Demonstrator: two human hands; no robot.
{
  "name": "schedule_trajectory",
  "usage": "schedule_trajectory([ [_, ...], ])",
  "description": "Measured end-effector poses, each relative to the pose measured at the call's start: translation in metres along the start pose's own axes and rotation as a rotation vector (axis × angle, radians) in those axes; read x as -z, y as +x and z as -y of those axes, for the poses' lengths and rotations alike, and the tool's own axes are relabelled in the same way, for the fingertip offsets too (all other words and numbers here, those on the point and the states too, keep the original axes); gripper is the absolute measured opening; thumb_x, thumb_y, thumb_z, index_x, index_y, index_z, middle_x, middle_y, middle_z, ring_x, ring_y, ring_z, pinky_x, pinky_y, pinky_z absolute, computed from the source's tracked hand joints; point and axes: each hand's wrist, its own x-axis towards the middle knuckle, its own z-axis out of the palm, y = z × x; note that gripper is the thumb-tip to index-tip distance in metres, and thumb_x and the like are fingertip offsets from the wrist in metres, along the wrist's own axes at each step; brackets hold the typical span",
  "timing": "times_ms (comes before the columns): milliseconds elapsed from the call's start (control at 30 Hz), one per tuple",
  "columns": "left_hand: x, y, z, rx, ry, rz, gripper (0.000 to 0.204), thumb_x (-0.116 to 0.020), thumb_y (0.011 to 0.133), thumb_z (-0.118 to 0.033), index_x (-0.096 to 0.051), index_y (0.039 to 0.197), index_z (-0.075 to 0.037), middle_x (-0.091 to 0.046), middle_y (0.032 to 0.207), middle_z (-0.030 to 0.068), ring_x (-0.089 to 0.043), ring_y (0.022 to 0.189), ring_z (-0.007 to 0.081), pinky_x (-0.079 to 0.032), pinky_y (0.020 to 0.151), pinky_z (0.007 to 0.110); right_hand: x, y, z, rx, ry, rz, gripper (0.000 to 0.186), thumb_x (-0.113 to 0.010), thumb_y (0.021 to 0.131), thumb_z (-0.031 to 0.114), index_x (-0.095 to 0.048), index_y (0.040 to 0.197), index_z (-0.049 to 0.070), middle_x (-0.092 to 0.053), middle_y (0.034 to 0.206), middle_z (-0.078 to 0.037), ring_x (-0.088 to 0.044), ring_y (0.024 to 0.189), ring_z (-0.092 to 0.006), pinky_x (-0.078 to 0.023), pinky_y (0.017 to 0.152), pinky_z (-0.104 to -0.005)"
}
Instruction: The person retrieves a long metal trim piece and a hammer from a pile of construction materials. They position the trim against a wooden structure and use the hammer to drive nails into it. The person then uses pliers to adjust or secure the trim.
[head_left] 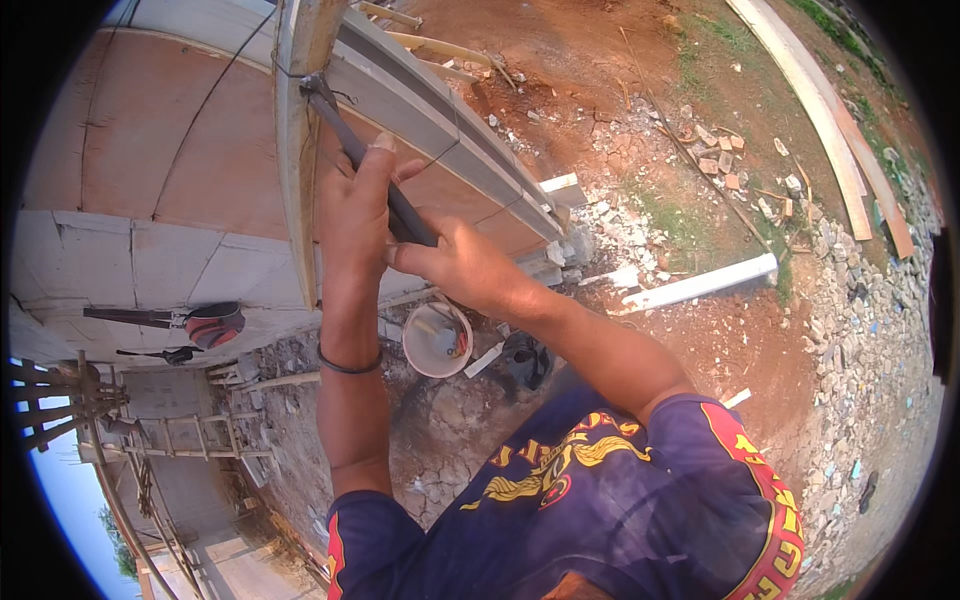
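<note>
With both hands I hold a long dark metal tool whose exact kind I cannot make out. Its narrow far end meets the tie wire on an upright wooden post. My left hand is closed around the tool's middle, beside the post. Lower down, my right hand grips the near end, its fingers wrapped round and partly hidden. Behind the post runs a reddish-brown formwork panel, crossed by thin wires, above a course of pale blocks.
A white bucket with things inside stands on the ground below my forearms, next to a black bag. A red and dark bag hangs by the wall. At right lie a white pipe, rubble and long planks.
</note>
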Motion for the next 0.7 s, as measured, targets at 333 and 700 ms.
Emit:
schedule_trajectory([
  [333,0.010,0.008,0.019,0.008,-1.122,0.693,0.057,-0.058,0.095,-0.034,-0.031,0.131,0.001,-0.053,0.102,0.0143,-0.057,0.105,0.0346,-0.037,0.105,0.053,-0.010,-0.007,0.007,-0.355,1.339,0.791,0.044,-0.056,0.093,0.035,-0.052,0.111,-0.005,-0.062,0.085,-0.016,-0.064,0.070,-0.0246,-0.054,0.068,-0.0365],
  [700,0.031,-0.001,-0.009,0.282,-0.999,0.577,0.045,-0.059,0.094,-0.033,-0.032,0.115,-0.004,-0.039,0.080,0.0024,-0.043,0.065,0.0126,-0.044,0.058,0.032,0.080,0.243,-0.056,0.435,0.195,0.012,0.092,-0.071,0.074,0.064,-0.046,0.128,-0.007,-0.054,0.125,-0.023,-0.055,0.118,-0.0290,-0.046,0.100,-0.0391],
])
